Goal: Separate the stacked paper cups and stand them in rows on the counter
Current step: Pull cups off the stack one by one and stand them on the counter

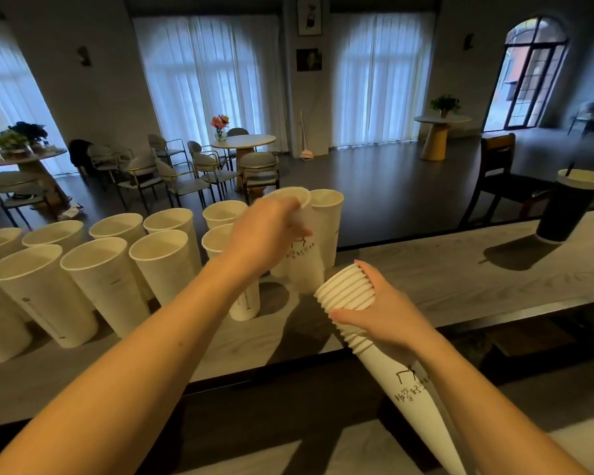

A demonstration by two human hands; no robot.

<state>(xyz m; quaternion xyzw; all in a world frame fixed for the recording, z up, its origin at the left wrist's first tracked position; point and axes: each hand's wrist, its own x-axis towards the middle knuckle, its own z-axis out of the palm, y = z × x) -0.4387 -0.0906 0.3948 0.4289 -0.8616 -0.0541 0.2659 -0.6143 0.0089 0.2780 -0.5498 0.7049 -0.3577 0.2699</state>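
My left hand (271, 228) grips one tall white paper cup (306, 265) by its rim, holding it just above the grey counter (443, 279), next to a standing cup (328, 224). The stack of nested white cups (350, 289) is held in my right hand (384, 313), tilted with its rims pointing up-left and its base near the lower right. Several separated cups (107, 286) stand upright in two rows on the left of the counter. The held cup's bottom sits close to the stack's top rims.
A dark cup with a straw (566, 207) stands at the counter's far right. Beyond the counter are round tables (244, 140), chairs and curtained windows. A lower dark ledge (254, 406) runs in front of me.
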